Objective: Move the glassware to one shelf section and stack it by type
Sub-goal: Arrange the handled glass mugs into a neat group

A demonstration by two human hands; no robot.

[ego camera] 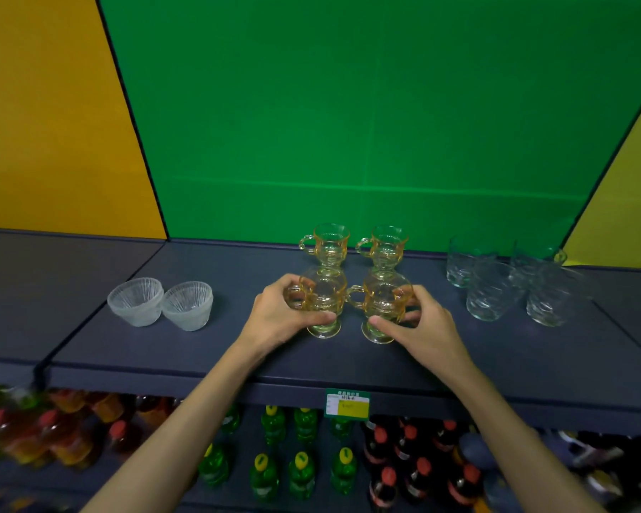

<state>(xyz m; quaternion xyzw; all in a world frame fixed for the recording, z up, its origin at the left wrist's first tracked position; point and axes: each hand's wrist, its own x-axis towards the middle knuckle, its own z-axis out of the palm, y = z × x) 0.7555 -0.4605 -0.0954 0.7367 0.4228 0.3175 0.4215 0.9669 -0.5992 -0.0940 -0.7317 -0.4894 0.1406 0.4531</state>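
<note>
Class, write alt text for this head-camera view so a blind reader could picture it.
Two bare hands each grip an amber handled glass mug: left hand on one, right hand on the other, on a dark shelf. Two more amber mugs stand behind, two frosted bowls left, clear tumblers right.
</note>
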